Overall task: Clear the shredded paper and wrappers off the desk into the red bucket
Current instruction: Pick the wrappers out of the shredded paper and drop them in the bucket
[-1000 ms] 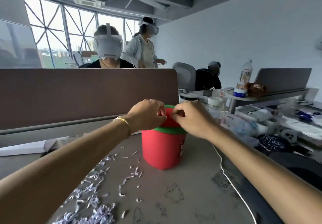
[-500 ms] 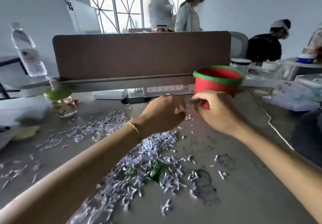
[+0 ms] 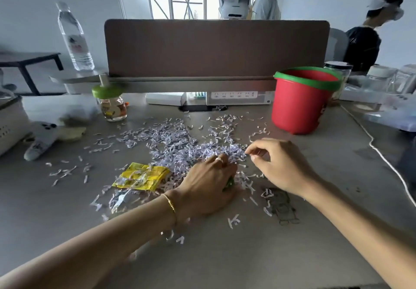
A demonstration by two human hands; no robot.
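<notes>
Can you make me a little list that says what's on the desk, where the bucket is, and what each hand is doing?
mess: pile of pale purple shredded paper strips spread over the grey desk
wrapper: crumpled yellow foil wrapper, left of the pile's near edge
bucket: red plastic bucket with green rim, upright, far right of the pile
left hand: resting palm-down on the shreds, something green under it
right hand: fingers curled, pinching at shreds beside the pile
</notes>
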